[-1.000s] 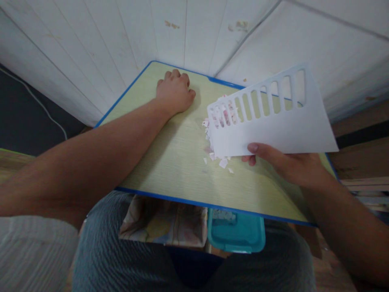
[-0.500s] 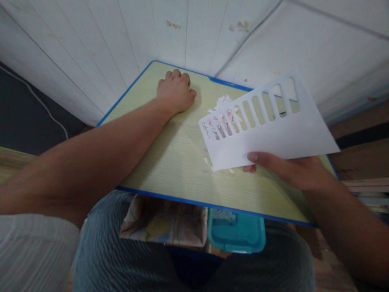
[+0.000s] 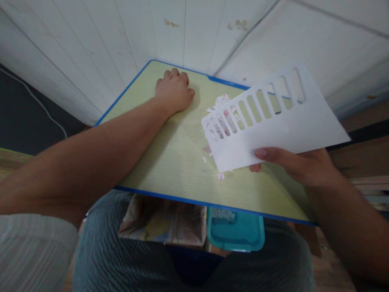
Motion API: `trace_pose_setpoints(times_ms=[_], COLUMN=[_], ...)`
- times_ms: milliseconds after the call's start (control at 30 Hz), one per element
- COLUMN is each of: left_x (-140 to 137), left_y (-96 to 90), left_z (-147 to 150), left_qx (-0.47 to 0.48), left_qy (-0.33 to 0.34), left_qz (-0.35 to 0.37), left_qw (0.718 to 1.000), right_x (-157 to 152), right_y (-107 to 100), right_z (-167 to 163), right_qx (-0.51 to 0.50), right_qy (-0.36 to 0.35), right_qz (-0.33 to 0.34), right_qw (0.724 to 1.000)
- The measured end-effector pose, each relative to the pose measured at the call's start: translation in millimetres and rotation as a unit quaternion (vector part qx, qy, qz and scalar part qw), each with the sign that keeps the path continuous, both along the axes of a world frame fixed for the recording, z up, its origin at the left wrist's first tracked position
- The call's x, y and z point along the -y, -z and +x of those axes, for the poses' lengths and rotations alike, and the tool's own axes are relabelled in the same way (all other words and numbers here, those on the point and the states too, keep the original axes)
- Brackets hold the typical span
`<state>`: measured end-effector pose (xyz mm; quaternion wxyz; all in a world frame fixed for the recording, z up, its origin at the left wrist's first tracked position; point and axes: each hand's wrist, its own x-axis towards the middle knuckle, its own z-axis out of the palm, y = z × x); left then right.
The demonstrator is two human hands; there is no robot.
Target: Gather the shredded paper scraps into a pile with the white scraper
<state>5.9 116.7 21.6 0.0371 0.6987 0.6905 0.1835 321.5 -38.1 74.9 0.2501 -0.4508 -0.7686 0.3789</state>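
Note:
A white sheet (image 3: 273, 142), stiff and flat with a row of long rounded slots along its far edge, is tilted above the table. My right hand (image 3: 291, 162) grips its near edge, thumb on top and fingers mostly hidden beneath. Behind and under the sheet's left end lie crumpled white paper scraps (image 3: 223, 99) with pinkish marks; some show through the slots. On the table's far left part rests my left hand (image 3: 174, 90), closed with knuckles up and fingers curled under. No object shows in it.
The pale yellow-green table (image 3: 170, 162) has a blue rim and stands against a white plank wall (image 3: 136, 28). Below its near edge are a patterned paper-like bag (image 3: 161, 227) and a turquoise plastic container (image 3: 243, 233) with greyish pieces. A cable (image 3: 240, 44) runs down the wall.
My right hand has shifted the slotted sheet slightly right, uncovering a few more scraps by its near left corner. My left hand stays in place on the table.

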Motion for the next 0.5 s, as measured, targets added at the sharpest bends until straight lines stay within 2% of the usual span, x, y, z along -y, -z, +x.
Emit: trace_pose_setpoints(times_ms=[167,333,500], left_x=[0.5,1.5,1.5], left_y=[-0.2,-1.1,-1.6], left_z=[-0.1,0.8,0.2], left_qx=[0.002,-0.014,-0.006], left_qy=[0.002,0.0,-0.005], left_qz=[-0.002,-0.004,-0.008], left_qw=[1.0,1.0,1.0], right_x=[-0.7,-0.5,-0.3], right_y=[-3.6,-11.4,-14.5], right_z=[0.1,1.6,0.0], right_qx=[-0.008,0.0,-0.02], right_qy=[-0.042,-0.116,-0.133], right_qz=[-0.045,-0.099,-0.168], right_qw=[0.998,0.988,0.977])
